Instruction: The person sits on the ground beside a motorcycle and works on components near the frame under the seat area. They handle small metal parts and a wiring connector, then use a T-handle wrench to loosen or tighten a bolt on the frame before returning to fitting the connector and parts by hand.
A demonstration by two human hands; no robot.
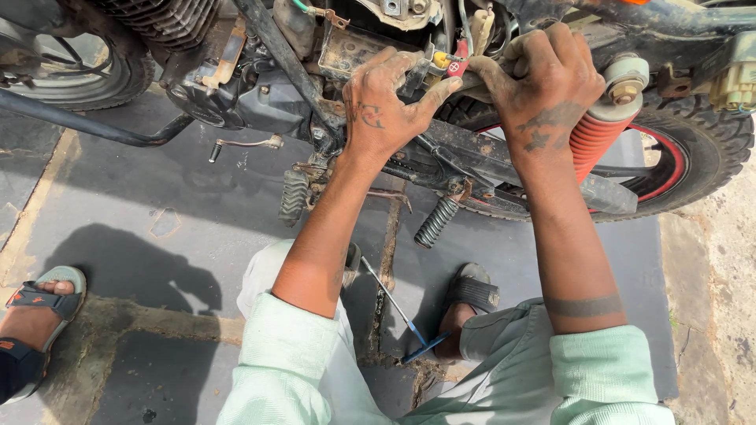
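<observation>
A motorcycle stands in front of me with its side panels off, showing the black frame [465,153] and engine [236,90]. My left hand [386,102] rests on the frame near a small red and yellow connector [450,63], fingers spread and greasy. My right hand [547,79] is curled around a frame tube just left of the red rear shock spring [594,138]. What the right fingers press on is hidden behind the hand. Both sleeves are pale green.
The rear wheel [709,145] with a red rim stripe is at the right, the front wheel [87,71] at the top left. A blue-handled T-wrench [398,311] lies on the dark paving between my sandalled feet. Another person's sandalled foot [39,311] stands at the left edge.
</observation>
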